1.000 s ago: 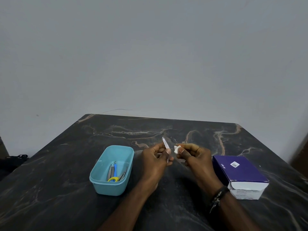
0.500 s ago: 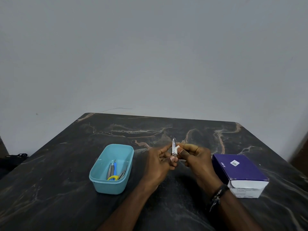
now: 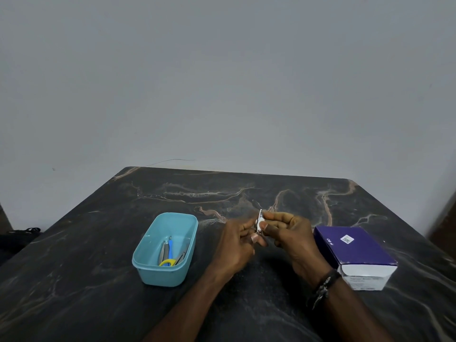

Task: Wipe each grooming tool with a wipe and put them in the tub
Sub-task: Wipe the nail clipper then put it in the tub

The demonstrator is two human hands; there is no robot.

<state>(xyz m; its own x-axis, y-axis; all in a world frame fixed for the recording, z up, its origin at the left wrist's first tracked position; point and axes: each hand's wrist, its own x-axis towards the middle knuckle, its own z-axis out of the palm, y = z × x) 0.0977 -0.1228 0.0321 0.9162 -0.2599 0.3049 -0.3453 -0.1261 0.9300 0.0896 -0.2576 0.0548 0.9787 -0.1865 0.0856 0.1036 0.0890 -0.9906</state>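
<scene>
Above the middle of the dark marbled table, my left hand (image 3: 238, 245) pinches the lower end of a small metal grooming tool (image 3: 260, 214), probably a nail clipper, held upright. My right hand (image 3: 288, 236) pinches a small white wipe (image 3: 261, 224) against the tool's side. Only the tool's tip shows above the fingers. To the left stands the light blue tub (image 3: 148, 270). Inside it lie several tools, among them one with a blue handle (image 3: 169, 248) and one with a yellow loop (image 3: 167, 262).
A purple and white box (image 3: 355, 253) lies at the right, close to my right wrist. The table's far edge (image 3: 234, 172) meets a plain grey wall. A dark object (image 3: 17, 236) sits off the table at the far left.
The tool has swung from leaning left to upright. My right hand has brought the wipe onto it, and both hands have closed together around it.
</scene>
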